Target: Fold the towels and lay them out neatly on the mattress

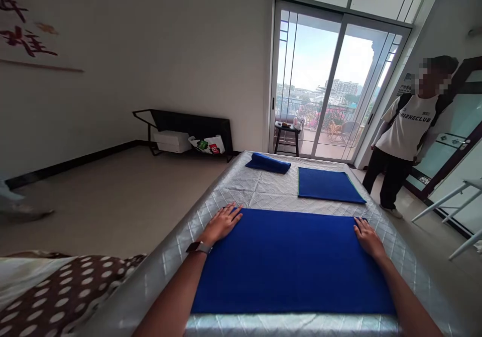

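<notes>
A large blue cloth lies spread flat on the silver quilted table cover. My left hand, with a watch at the wrist, rests with fingers spread on the cloth's far left corner. On the far right corner lies my right hand, its fingers flat and apart. Neither hand grips anything. Beyond the large cloth, a folded blue cloth with a green edge lies at the right, and a rolled or bunched blue cloth sits near the table's far edge.
A person stands past the table's right far corner. White stool legs are at the right. Polka-dot fabric lies at the lower left. A black rack with a white box stands by the wall.
</notes>
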`<state>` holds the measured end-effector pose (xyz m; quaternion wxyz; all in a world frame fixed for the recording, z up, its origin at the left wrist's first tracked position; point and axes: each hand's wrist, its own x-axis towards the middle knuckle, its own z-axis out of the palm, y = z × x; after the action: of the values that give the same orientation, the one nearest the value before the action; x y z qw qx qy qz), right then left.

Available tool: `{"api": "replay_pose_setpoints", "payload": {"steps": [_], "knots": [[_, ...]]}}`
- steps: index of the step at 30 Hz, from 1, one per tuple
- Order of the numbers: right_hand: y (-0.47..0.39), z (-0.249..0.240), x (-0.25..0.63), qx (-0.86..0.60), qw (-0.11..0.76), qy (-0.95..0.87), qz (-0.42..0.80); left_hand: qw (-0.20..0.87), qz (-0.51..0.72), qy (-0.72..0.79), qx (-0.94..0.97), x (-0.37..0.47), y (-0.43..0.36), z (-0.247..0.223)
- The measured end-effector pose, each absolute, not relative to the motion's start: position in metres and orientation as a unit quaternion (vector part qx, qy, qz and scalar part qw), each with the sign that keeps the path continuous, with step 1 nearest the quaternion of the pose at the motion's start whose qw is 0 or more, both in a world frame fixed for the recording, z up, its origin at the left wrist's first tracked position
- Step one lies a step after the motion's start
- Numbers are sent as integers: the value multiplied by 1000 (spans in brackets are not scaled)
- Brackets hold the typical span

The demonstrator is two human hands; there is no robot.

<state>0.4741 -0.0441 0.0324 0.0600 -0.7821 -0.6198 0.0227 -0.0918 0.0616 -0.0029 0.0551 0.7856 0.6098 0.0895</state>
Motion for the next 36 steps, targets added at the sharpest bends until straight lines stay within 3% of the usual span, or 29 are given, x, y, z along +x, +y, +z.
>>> {"api": "replay_pose_setpoints", "payload": {"steps": [8,16,20,25,36], "knots": [[-32,72,441,-800,41,-599,17,73,89,613,781,-90,67,-4],[-1,51,248,-626,116,-769,50,59,94,636,763,-85,62,0],[-6,42,206,-578,85,-804,114,59,84,647,755,-83,60,2],[-16,44,258,-619,70,-774,113,57,74,652,753,-83,59,3],[-53,37,477,-795,33,-604,31,41,70,651,754,-91,66,-4]]}}
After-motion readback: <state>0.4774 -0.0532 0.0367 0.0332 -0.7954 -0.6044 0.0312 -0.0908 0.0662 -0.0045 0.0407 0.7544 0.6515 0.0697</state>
